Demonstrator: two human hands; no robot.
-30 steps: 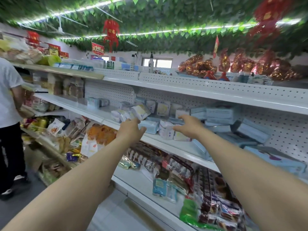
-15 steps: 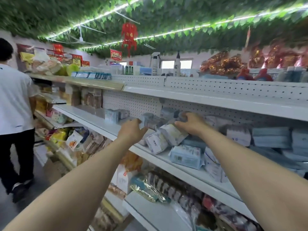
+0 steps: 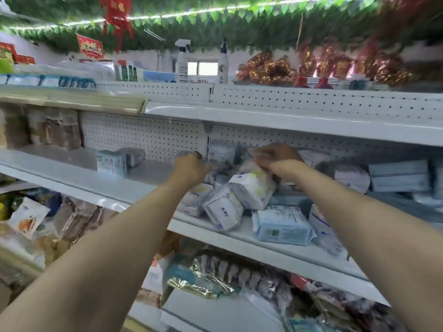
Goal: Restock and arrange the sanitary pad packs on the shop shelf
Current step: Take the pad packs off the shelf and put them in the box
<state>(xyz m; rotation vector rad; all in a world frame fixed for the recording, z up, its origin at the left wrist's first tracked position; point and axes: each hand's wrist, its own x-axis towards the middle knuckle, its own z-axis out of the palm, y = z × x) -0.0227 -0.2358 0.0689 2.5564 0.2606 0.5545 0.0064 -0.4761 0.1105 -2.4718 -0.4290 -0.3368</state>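
Note:
Several white and pale-blue sanitary pad packs lie in a loose heap on the middle white shelf (image 3: 134, 188). A white pack marked ABC (image 3: 224, 208) leans at the front, and a light-blue pack (image 3: 282, 224) lies flat to its right. My left hand (image 3: 189, 167) reaches into the left side of the heap with its fingers curled over a blurred grey pack (image 3: 185, 154). My right hand (image 3: 275, 156) grips the top of a white pack (image 3: 254, 188) in the middle of the heap. Motion blur hides the fingertips of both hands.
Neat stacks of blue-grey packs (image 3: 398, 174) fill the shelf to the right. A small pale-green pack (image 3: 111, 162) stands alone to the left. The upper shelf edge (image 3: 287, 122) hangs just above my hands. Snack bags (image 3: 227, 274) crowd the lower shelf.
I have stepped closer and the view has swung left and up. Both hands went from hovering in front of the shelf into the heap of packs. The person on the left has left the view.

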